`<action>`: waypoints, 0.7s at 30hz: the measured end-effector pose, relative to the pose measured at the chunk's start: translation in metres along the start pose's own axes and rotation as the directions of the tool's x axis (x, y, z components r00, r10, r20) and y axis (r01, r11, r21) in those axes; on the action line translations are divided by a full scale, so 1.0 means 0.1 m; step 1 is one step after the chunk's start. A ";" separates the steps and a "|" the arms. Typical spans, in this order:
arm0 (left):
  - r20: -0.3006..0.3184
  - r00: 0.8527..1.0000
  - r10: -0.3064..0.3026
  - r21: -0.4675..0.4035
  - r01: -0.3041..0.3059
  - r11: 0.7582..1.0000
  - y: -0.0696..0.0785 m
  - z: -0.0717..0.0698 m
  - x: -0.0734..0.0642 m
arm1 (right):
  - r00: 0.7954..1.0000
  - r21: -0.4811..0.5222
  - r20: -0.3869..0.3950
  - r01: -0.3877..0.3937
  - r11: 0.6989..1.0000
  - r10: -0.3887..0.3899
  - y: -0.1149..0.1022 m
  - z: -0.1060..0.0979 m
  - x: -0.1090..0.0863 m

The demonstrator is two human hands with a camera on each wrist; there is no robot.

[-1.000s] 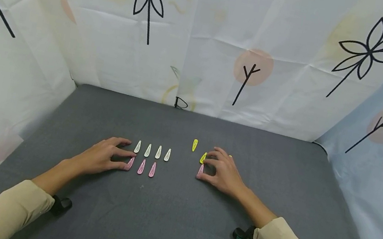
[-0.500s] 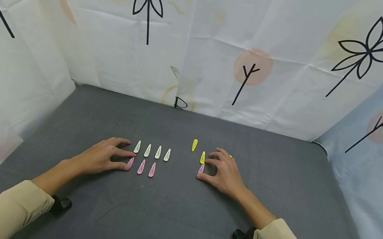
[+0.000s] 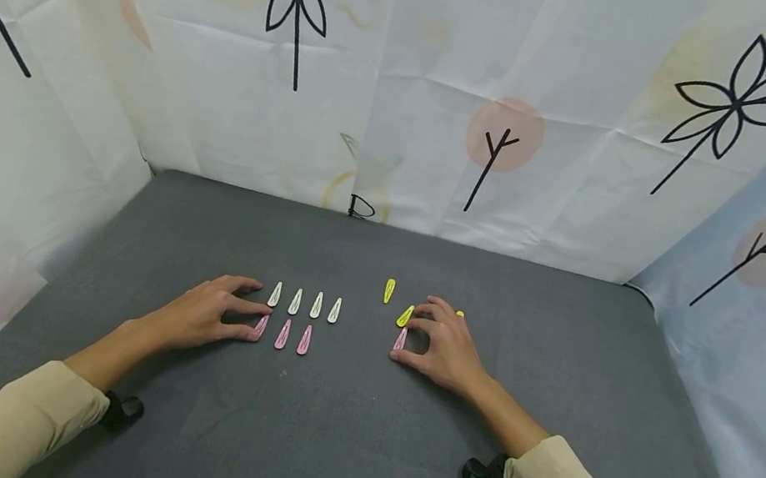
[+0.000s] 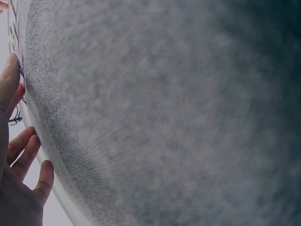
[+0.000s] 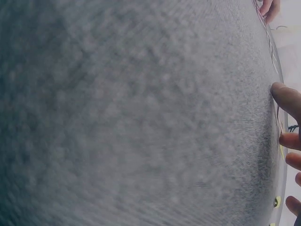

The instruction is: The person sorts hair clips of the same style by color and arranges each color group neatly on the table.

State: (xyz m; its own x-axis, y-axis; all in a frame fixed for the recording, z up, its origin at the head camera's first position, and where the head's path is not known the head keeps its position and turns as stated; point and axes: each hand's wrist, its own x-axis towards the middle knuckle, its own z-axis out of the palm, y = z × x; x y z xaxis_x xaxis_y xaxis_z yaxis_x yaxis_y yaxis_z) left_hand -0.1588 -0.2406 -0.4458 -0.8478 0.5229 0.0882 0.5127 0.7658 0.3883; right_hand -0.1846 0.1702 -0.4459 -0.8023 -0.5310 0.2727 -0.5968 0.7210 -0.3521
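Observation:
In the head view, my left hand (image 3: 211,312) holds a pink snap hair clip (image 3: 260,326) by its two ends, thumb at the near end and index finger at the far end. Two more pink clips (image 3: 282,334) lie beside it, below a row of several white clips (image 3: 296,301). My right hand (image 3: 444,346) pinches another pink clip (image 3: 400,340) between thumb and index finger. Just beyond that clip lies a tilted yellow clip (image 3: 405,315), close to the right fingertips. Both wrist views mostly show cloth, with the fingers at the edge.
A second yellow clip (image 3: 389,291) lies farther back on the grey cloth-covered table (image 3: 350,436). Behind my right hand, the tip of another yellow clip (image 3: 460,314) peeks out. Patterned white curtains (image 3: 402,124) enclose the back and sides.
My right hand has wavered slightly and now sits a little farther left with its pink clip. The nearby yellow clip straightened, then tilted again. My left hand has stayed put.

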 end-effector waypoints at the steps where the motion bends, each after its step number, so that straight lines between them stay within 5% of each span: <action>1: 0.000 1.000 0.000 -0.001 0.000 1.000 0.00 0.00 0.00 | 1.000 -0.003 0.000 0.003 1.000 -0.003 -0.01 0.00 0.00; 21: 0.003 1.000 0.006 0.002 -0.006 1.000 -0.02 0.00 0.00 | 0.987 -0.026 0.036 0.157 0.987 -0.156 -0.50 0.23 0.24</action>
State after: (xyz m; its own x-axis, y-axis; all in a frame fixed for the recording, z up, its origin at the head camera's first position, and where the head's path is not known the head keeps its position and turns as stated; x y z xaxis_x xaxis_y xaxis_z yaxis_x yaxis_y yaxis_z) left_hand -0.1600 -0.2414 -0.4469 -0.8443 0.5286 0.0879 0.5181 0.7632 0.3862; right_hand -0.1746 0.1110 -0.4423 -0.6989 -0.6528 0.2921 -0.7152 0.6398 -0.2813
